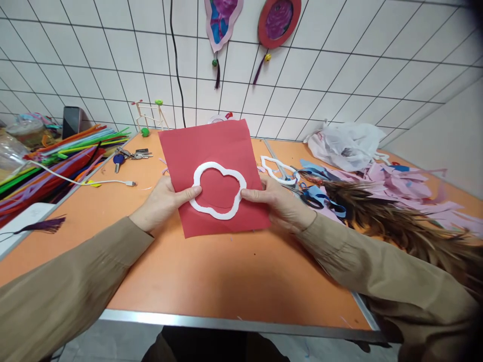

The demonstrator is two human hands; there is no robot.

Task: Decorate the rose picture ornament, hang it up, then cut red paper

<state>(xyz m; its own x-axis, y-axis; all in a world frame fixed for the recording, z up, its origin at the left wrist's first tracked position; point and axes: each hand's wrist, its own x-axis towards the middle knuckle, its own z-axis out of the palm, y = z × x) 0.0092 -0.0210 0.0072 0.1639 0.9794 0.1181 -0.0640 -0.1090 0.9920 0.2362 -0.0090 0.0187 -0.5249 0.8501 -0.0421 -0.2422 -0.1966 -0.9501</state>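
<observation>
Between my two hands a sheet of red paper point(211, 143) is held up above the orange table, its face toward me. A white cloud-shaped frame point(222, 213) lies flat against the sheet, with red showing through its middle. My left hand point(162, 198) pinches the sheet and the frame's left side, thumb in front and fingers behind. On the other side my right hand point(277, 198) does the same, its thumb pressing the frame's right edge. The fingers behind the sheet are mostly hidden.
Colourful pipe cleaners point(75, 161), keys point(130, 157) and a white cable point(94, 181) lie on the left. Scissors point(315, 196), another white frame point(281, 171), pink scraps point(407, 186), brown feathers point(377, 216) and a white plastic bag point(343, 143) fill the right.
</observation>
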